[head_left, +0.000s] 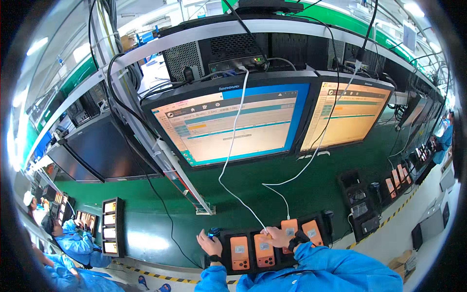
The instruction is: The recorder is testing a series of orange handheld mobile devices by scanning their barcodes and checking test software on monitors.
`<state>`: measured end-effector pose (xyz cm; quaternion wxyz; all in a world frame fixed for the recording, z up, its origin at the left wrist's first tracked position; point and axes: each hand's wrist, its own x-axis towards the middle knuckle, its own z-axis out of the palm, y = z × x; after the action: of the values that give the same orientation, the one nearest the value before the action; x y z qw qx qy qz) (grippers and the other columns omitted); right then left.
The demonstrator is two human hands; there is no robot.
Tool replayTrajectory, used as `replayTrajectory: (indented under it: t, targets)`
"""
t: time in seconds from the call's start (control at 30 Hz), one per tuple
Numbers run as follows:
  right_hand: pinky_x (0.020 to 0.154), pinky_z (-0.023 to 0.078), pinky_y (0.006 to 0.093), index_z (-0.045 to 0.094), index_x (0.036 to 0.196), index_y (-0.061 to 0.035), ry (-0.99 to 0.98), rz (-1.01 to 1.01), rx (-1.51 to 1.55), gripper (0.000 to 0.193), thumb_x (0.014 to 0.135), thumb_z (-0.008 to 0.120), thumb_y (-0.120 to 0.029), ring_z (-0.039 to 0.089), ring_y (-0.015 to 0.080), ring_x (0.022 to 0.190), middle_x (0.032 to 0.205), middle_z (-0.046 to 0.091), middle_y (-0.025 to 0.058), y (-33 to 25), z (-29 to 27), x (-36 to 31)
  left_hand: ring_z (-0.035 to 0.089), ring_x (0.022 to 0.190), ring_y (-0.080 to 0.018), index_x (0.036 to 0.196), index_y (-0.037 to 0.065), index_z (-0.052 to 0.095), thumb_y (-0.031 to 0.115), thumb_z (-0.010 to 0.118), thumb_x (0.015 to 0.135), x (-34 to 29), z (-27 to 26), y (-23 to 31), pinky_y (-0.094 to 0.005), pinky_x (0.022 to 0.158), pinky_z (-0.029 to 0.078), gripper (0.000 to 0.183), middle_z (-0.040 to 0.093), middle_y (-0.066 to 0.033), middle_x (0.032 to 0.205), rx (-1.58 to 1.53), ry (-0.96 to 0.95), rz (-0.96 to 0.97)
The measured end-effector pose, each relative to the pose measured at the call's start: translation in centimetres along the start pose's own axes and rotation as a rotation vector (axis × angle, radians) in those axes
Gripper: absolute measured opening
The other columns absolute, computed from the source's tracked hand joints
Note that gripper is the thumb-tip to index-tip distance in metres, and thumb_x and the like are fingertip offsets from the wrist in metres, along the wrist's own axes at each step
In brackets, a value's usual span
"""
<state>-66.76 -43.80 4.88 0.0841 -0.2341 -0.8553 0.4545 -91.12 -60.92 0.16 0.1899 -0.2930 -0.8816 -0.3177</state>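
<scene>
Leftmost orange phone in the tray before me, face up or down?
Face down: the leftmost phone shows its camera lenses and a pale label.

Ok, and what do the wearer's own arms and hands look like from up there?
Both the left hand and right hand are ungloved. The left sleeve and right sleeve are bright blue, loose and creased. There's a dark left wristband and a black right wristband; their finer details are too small to tell.

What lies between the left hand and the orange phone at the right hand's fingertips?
In the head view, one other orange phone, lying in the black tray, sits between the left hand and that phone.
</scene>
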Motion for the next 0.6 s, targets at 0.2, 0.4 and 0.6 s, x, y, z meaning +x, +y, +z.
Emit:
replayTrajectory:
  t: [0.2,0.4,0.6]
  targets:
    - [0.081,0.043,0.0317,0.057,0.087,0.0016,0.131,0.058,0.702,0.043,0.101,0.031,-0.030,0.055,0.0179,0.085,0.089,0.060,0.0083,-3.0,-0.7,-0.9,0.062,0.092,-0.0245,0.107,0.000,0.057,0.007,0.063,0.080,-1.9,-8.0,12.8,-0.0336,0.079,0.048,0.029,0.064,-0.0143,0.097,-0.988,-0.821,-0.120]
    - [0.075,0.046,0.0256,0.065,0.106,-0.0043,0.046,0.026,0.485,0.020,0.094,0.054,-0.016,0.056,0.0105,0.087,0.089,0.061,0.0037,-6.6,-2.9,-1.9,0.065,0.074,-0.0197,0.098,-0.001,0.058,0.003,0.062,0.081,-4.0,-9.4,14.9,-0.0293,0.065,0.049,0.018,0.064,-0.0126,0.078,-0.785,-0.907,-0.144]
    - [0.076,0.051,0.0243,0.068,0.099,-0.0014,0.043,0.111,0.602,0.018,0.087,0.065,-0.014,0.063,0.0097,0.086,0.094,0.069,0.0049,-6.7,-3.6,-3.5,0.059,0.067,-0.0162,0.099,0.000,0.060,0.005,0.064,0.080,-5.8,-9.3,14.5,-0.0292,0.062,0.047,0.020,0.062,-0.0088,0.075,-0.916,-0.838,-0.222]
